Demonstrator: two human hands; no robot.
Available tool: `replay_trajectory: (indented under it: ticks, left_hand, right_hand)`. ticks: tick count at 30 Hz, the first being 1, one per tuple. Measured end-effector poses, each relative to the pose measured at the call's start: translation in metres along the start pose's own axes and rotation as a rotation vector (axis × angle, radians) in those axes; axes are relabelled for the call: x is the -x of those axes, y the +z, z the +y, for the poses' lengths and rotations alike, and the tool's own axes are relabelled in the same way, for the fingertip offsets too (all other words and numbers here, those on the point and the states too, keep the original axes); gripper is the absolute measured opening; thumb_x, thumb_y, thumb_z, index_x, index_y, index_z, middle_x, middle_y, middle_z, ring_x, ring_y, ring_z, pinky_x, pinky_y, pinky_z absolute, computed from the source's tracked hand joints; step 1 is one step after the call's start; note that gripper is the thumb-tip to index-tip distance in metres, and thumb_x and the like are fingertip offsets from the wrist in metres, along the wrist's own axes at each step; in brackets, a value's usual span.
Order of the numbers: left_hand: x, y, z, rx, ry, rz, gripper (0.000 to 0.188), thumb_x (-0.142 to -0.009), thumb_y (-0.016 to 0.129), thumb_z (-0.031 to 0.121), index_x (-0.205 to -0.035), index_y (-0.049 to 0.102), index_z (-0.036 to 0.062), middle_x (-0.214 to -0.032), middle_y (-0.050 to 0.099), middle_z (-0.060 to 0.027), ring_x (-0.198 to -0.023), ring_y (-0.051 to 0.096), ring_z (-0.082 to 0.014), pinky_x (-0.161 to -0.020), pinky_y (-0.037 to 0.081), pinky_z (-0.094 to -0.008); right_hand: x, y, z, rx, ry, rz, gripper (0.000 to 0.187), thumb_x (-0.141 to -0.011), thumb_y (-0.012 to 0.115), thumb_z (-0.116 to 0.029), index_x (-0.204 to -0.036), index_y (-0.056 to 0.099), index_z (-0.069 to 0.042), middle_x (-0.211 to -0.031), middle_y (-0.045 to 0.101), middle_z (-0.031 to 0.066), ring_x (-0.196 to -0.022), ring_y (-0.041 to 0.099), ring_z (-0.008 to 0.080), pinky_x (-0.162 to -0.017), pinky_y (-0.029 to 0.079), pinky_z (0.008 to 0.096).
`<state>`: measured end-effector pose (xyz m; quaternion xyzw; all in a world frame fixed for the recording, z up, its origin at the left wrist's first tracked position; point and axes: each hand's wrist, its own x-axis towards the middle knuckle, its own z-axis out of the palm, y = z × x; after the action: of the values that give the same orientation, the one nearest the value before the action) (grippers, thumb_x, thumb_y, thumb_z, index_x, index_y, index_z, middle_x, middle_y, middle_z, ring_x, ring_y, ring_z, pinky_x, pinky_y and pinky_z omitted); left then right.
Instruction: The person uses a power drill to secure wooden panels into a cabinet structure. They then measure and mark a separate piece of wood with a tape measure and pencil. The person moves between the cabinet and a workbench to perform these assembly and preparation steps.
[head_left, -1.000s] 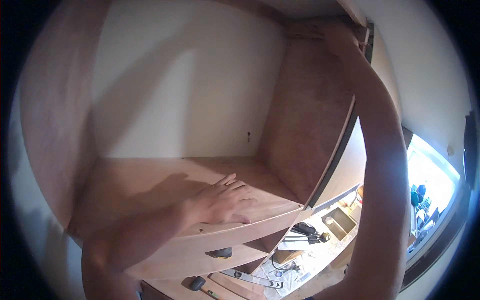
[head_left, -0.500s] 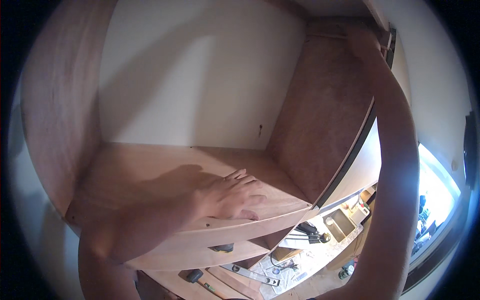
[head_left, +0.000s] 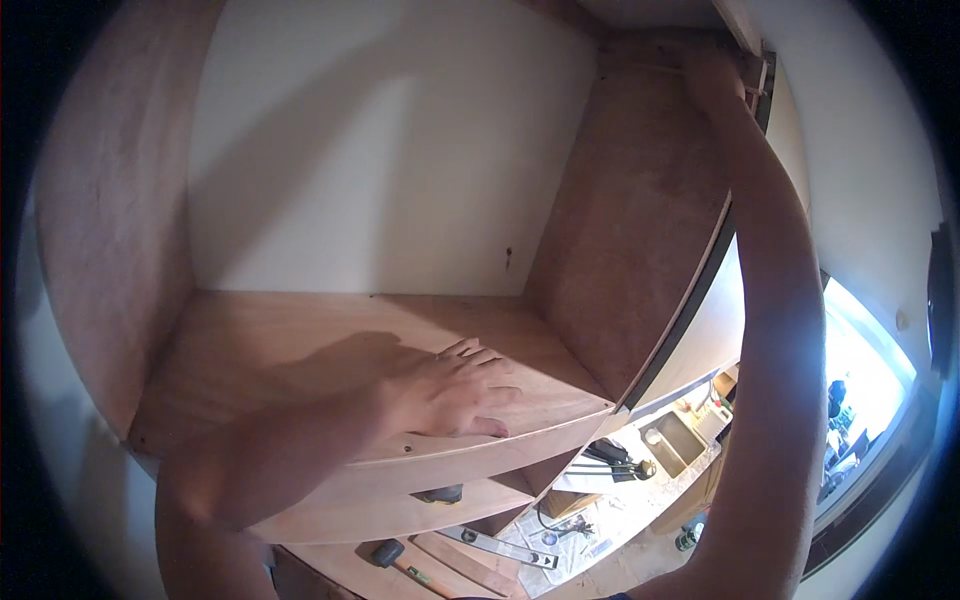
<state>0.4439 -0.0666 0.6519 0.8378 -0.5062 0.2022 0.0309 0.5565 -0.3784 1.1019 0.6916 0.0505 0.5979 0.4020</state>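
Observation:
My left hand point(head_left: 458, 390) lies palm down on the wooden bottom board point(head_left: 300, 322) of a cabinet, close to its front edge. Its fingers are spread, and nothing is in them. Far up at the right, my right hand point(head_left: 715, 82) reaches to the top front corner of the reddish-brown side panel point(head_left: 625, 230). Shadow covers that corner, so its fingers and anything they may hold cannot be made out. A pale back panel point(head_left: 390, 150) closes the cabinet behind my hands.
Below the cabinet lie a black-headed mallet point(head_left: 388, 553), a spirit level point(head_left: 500, 547) and a black-and-yellow tool point(head_left: 440, 495). Farther down at the right are a sink point(head_left: 675, 447) and a cluttered worktop point(head_left: 600, 520). A wooden side panel point(head_left: 120, 220) stands at the left.
The whole view has shifted slightly, so the cabinet sits a little farther left. My left hand stays on the board and my right hand stays at the top corner.

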Motion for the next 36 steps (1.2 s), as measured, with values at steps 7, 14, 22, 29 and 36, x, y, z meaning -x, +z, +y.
replay_trajectory:
  ticks: [7, 14, 22, 29, 36]
  left_hand:
    - [-0.015, 0.013, -0.003, -0.014, 0.142, 0.129, 0.059, -0.098, 0.057, 0.059, -0.134, 0.065, 0.0121, -0.133, 0.058, -0.0223, -0.126, 0.054, -0.0388, -0.112, 0.039, -0.0529]
    - [0.007, -0.022, 0.026, -0.096, 0.3, 0.11, 0.046, -0.094, 0.066, 0.051, -0.103, 0.068, 0.0057, -0.098, 0.067, -0.0116, -0.089, 0.07, -0.0267, -0.073, 0.059, -0.0399]
    - [0.001, -0.011, 0.029, -0.093, 0.437, 0.23, 0.036, -0.094, 0.068, 0.042, -0.08, 0.06, 0.0103, -0.076, 0.062, -0.0059, -0.067, 0.069, -0.0232, -0.056, 0.059, -0.0388]
    - [-0.002, -0.007, 0.037, -0.076, 0.517, 0.256, 0.031, -0.091, 0.069, 0.038, -0.082, 0.06, 0.0096, -0.078, 0.062, -0.0053, -0.068, 0.069, -0.0221, -0.057, 0.059, -0.038]
    - [-0.013, -0.058, 0.004, -0.17, 0.512, 0.685, 0.02, -0.094, 0.071, 0.029, -0.096, 0.068, 0.0095, -0.08, 0.064, -0.0024, -0.068, 0.065, -0.02, -0.058, 0.054, -0.0335]
  right_hand:
    - [0.041, 0.019, -0.021, -0.019, -0.033, -0.071, 0.036, -0.098, 0.05, -0.009, -0.129, 0.068, -0.008, -0.127, 0.066, 0.0222, -0.121, 0.062, 0.0377, -0.104, 0.052, 0.0467]
    - [0.189, -0.166, -0.247, -1.449, -0.355, -0.351, 0.042, -0.097, 0.063, -0.006, -0.139, 0.064, -0.01, -0.145, 0.053, 0.0158, -0.128, 0.059, 0.0323, -0.109, 0.049, 0.0412]
    - [0.239, -0.153, -0.349, -2.072, -0.454, -0.579, 0.046, -0.092, 0.074, -0.01, -0.137, 0.066, -0.009, -0.137, 0.061, 0.0137, -0.122, 0.061, 0.0266, -0.105, 0.049, 0.0389]
    - [0.239, -0.158, -0.372, -1.937, -0.52, -0.632, 0.05, -0.091, 0.079, -0.025, -0.137, 0.066, -0.009, -0.128, 0.066, 0.0128, -0.119, 0.061, 0.0227, -0.104, 0.047, 0.0369]
    - [0.246, -0.211, -0.291, -1.903, -0.053, -0.291, 0.041, -0.091, 0.074, -0.016, -0.13, 0.068, -0.008, -0.125, 0.07, 0.0135, -0.115, 0.064, 0.0219, -0.1, 0.05, 0.0366]
